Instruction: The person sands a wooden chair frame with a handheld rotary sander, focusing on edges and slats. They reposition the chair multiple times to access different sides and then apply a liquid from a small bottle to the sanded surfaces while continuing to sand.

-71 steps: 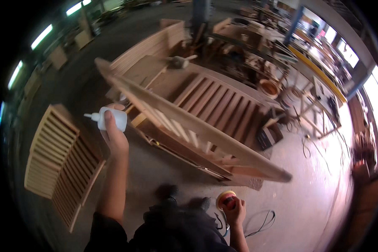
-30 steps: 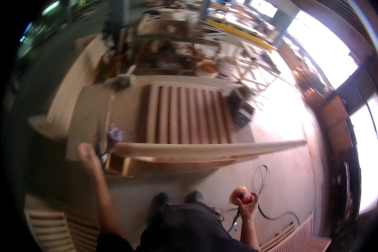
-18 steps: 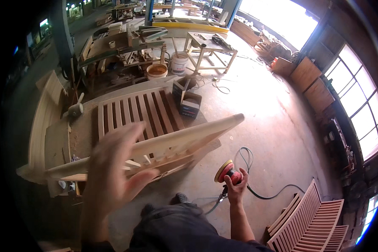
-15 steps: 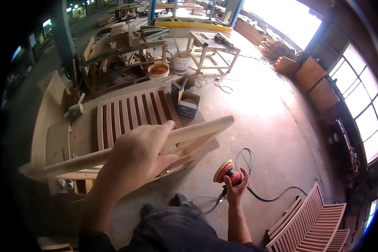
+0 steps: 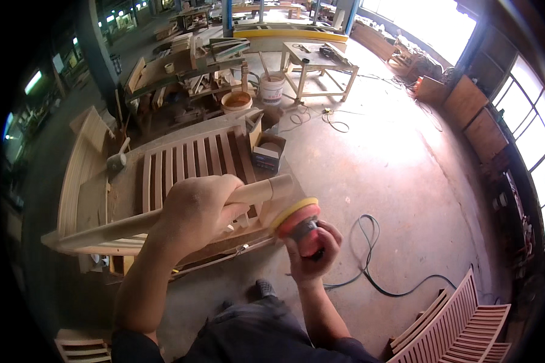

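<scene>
My left hand (image 5: 203,206) is wrapped round a pale wooden rail (image 5: 261,191), which runs from the lower left up to the right above a workbench. In my right hand (image 5: 321,254) is a red and black disc sander (image 5: 307,228) with a yellow pad. The pad faces the rail's right end and sits just below it; I cannot tell whether they touch. Under the rail, a slatted wooden panel (image 5: 188,158) lies on the bench. A mallet (image 5: 117,158) rests left of the panel, and an open cardboard box (image 5: 267,151) stands at its right.
A green hose (image 5: 369,248) loops over the concrete floor to my right. Slatted wooden benches (image 5: 451,327) stand at the lower right. Beyond the workbench are two buckets (image 5: 272,88) and a small wooden table (image 5: 321,54). A pillar (image 5: 94,48) rises at the far left.
My right hand has brought the sander up and leftward, close to the rail's end. The rail's right end has shifted left and slightly down, with my left hand still gripping it.
</scene>
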